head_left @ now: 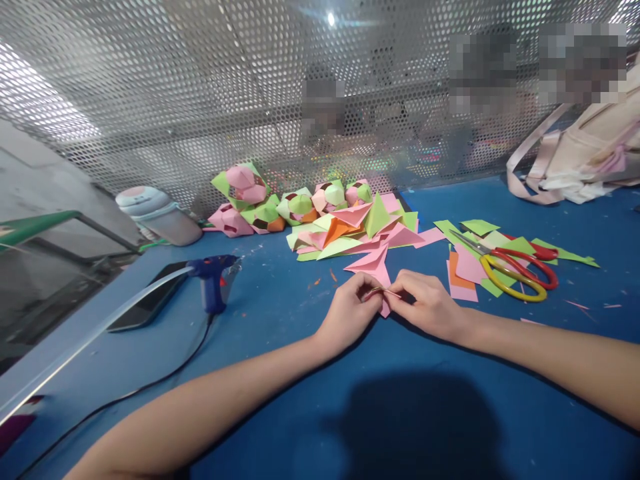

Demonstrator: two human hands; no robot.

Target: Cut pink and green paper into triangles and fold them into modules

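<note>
My left hand and my right hand meet over the blue table, both closed in a pinch on a folded piece of pink paper. Their fingertips nearly touch along a thin edge of it. Part of the paper stands out beyond the fingers and a small tip shows below them. Behind my hands lies a pile of folded pink, green and orange papers. To the right, scissors with one red and one yellow handle rest on green, pink and orange paper scraps.
A blue glue gun with a long clear stick stands at left by a dark phone; its cord crosses the table. Folded paper shapes and a tumbler line the perforated metal panel. A pale bag sits back right.
</note>
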